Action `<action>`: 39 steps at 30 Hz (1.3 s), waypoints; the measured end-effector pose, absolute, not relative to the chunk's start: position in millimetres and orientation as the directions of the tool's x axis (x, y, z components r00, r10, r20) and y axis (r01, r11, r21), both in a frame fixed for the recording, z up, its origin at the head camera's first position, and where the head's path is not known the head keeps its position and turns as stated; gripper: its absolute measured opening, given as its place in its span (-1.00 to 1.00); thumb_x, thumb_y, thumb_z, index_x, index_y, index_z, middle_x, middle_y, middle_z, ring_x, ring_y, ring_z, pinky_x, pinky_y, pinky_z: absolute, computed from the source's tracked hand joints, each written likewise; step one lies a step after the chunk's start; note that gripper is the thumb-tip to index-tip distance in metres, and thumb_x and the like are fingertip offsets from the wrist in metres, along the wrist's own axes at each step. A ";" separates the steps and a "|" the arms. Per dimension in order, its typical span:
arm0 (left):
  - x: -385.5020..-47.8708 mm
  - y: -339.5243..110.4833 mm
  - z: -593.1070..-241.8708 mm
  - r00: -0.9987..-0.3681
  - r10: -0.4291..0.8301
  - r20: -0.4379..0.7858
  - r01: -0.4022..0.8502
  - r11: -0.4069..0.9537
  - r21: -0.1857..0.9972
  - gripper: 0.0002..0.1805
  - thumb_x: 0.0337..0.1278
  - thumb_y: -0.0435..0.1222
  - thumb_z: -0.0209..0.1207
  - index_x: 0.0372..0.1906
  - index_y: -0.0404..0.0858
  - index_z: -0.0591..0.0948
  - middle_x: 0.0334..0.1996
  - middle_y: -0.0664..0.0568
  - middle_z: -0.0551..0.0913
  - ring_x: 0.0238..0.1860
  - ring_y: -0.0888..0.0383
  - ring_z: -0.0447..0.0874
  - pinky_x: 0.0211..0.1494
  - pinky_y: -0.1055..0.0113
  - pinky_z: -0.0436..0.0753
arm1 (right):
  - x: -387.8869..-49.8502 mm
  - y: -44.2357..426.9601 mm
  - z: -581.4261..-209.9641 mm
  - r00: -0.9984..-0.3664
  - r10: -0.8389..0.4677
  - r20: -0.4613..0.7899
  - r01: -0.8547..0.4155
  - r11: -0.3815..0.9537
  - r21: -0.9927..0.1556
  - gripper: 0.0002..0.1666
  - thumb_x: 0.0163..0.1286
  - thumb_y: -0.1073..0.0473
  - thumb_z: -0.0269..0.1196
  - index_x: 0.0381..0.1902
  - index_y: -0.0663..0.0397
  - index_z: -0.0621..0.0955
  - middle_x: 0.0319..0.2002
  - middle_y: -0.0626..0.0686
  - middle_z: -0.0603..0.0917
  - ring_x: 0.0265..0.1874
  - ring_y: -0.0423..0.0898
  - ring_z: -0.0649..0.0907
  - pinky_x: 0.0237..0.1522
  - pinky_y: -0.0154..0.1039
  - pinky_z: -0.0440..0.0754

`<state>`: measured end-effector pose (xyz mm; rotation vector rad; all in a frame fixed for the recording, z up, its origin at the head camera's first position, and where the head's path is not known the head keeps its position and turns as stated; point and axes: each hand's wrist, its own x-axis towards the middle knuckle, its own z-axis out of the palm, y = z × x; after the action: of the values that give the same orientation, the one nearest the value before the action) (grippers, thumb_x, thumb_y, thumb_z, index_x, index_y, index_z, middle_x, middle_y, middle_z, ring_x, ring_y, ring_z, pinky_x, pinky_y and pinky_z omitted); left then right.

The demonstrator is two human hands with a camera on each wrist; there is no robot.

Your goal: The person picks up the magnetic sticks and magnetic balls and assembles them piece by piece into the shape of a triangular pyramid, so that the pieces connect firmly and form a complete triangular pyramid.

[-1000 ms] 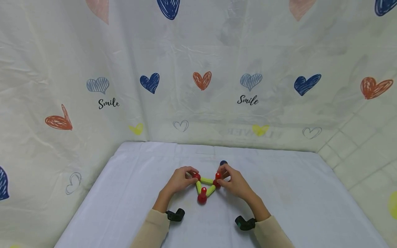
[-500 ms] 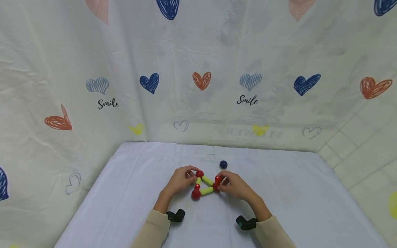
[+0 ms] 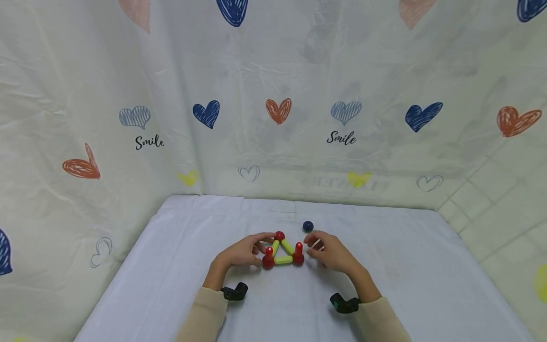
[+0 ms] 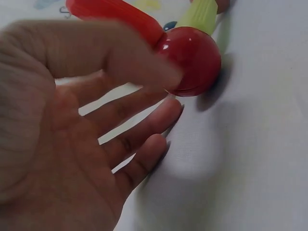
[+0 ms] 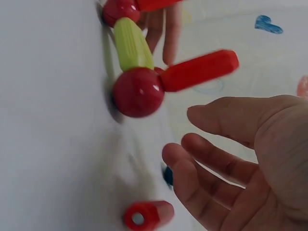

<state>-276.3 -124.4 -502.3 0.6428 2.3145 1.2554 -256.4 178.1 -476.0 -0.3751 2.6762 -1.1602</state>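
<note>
A triangle of three yellow-green rods [image 3: 284, 260] joins three red balls on the table. Upright red sticks rise from its left ball [image 3: 268, 261] and right ball [image 3: 298, 259]; the far ball [image 3: 279, 236] bears none that I can see. My left hand [image 3: 244, 250] curves loosely beside the left ball, fingers spread behind it. In the left wrist view its thumb overlaps that red ball [image 4: 195, 60]; contact cannot be told. My right hand [image 3: 329, 251] hovers apart from the right ball, fingers loosely bent and holding nothing. Below them, the right wrist view shows a loose red stick [image 5: 149, 215] with a metal tip.
A dark blue ball [image 3: 307, 226] lies behind the triangle, near my right fingers. White cloth [image 3: 295, 313] covers the table. A curtain printed with hearts [image 3: 278, 112] hangs along the back and sides. Black cameras [image 3: 344, 303] sit on both wrists.
The triangle has turned, so its two upright sticks now stand at left and right with the plain ball at the back. My right hand has let go and moved right; my left fingers have loosened.
</note>
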 end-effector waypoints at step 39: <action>-273.4 -114.4 -504.4 -0.873 0.474 -0.117 0.190 0.551 0.813 -0.51 0.08 -0.21 0.47 0.17 0.01 0.68 -0.11 0.13 0.65 -0.11 0.12 0.54 -0.08 0.27 0.58 | -259.8 202.0 -479.2 -0.953 -0.193 -0.233 -0.008 0.786 -0.618 -0.63 0.28 0.24 0.39 0.05 -0.04 0.64 -0.20 0.04 0.66 -0.31 -0.06 0.59 -0.29 -0.18 0.64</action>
<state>-273.4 -114.4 -504.4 0.5474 2.4672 1.2356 -259.8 202.0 -479.2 -0.1555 2.6940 -0.9296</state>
